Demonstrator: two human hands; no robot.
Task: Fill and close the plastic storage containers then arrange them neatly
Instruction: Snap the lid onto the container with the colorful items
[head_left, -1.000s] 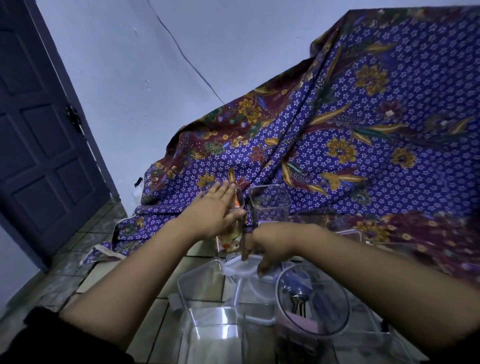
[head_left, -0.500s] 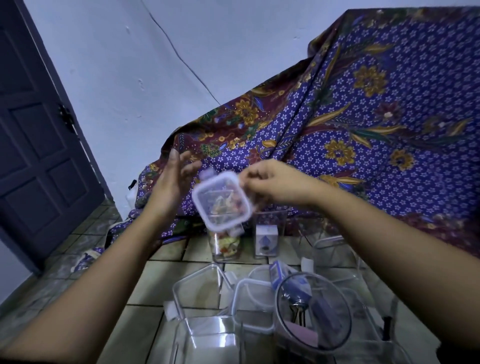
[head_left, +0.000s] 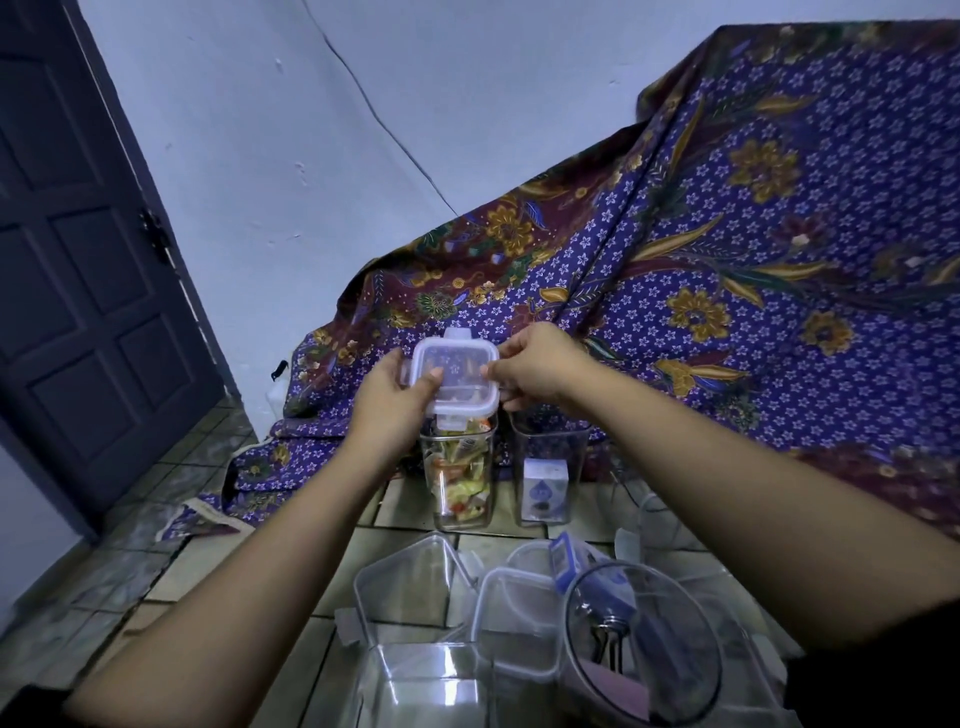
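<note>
Both hands hold a square clear lid (head_left: 456, 378) with snap flaps, just above the mouth of a tall clear container (head_left: 460, 475). Left hand (head_left: 395, 400) grips the lid's left edge, thumb on top, fingers underneath: grip clamped on lid. Right hand (head_left: 535, 366) pinches the lid's right edge, thumb and fingers closed on it. Lid is tilted slightly toward the camera, near flap hanging down at the container's rim; cannot tell if it touches the rim.

The tall container stands upright on the tiled floor (head_left: 218, 566), filled with colourful wrapped bits, mostly red, yellow and green. Just to its right, a second tall container (head_left: 550, 467) stands open, with a small white box (head_left: 544, 491) in its bottom. The two are near but apart.

Closer to the camera: an open rectangular tub (head_left: 415, 597) with a loose lid leaning at it, a smaller square tub (head_left: 519, 618) beside it, and a round jar (head_left: 644, 654) on the right with binder clips and dark items inside, blurry. A small blue-edged lid (head_left: 563, 561) sticks up behind the jar.

A purple flowered cloth (head_left: 727, 286) drapes over something bulky behind the containers, its hem spreading on the floor. A dark door (head_left: 88, 291) is at left, a pale wall (head_left: 363, 130) behind.
</note>
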